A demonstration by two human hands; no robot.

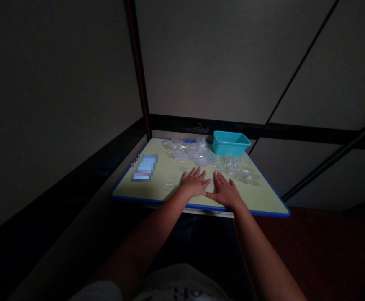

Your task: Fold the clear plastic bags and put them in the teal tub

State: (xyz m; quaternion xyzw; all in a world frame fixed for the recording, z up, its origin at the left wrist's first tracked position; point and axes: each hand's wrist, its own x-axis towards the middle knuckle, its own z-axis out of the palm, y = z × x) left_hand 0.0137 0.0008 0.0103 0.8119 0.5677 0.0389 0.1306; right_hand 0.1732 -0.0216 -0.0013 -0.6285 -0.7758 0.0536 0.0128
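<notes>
Both palms lie low over the front of a small yellow table (157, 191) with a blue edge. My left hand (194, 183) is flat with its fingers spread, on or beside a thin clear plastic sheet or bag (173, 184). Close to it on the right, my right hand (225, 190) also lies flat, fingers stretched out and thumb toward the left hand. A whitish piece of the clear plastic shows between the hands. What lies under the palms is hidden. Beyond the fingers spread crumpled clear plastic bags (195, 154), with another clear bag (240, 169) to the right.
A turquoise plastic basket (231, 144) stands at the back right of the table. On the left lies a blurred-out flat bright object (145, 167), perhaps a phone. Pale wall panels (207, 62) rise behind and to the left. Reddish floor (320, 251) shows at right.
</notes>
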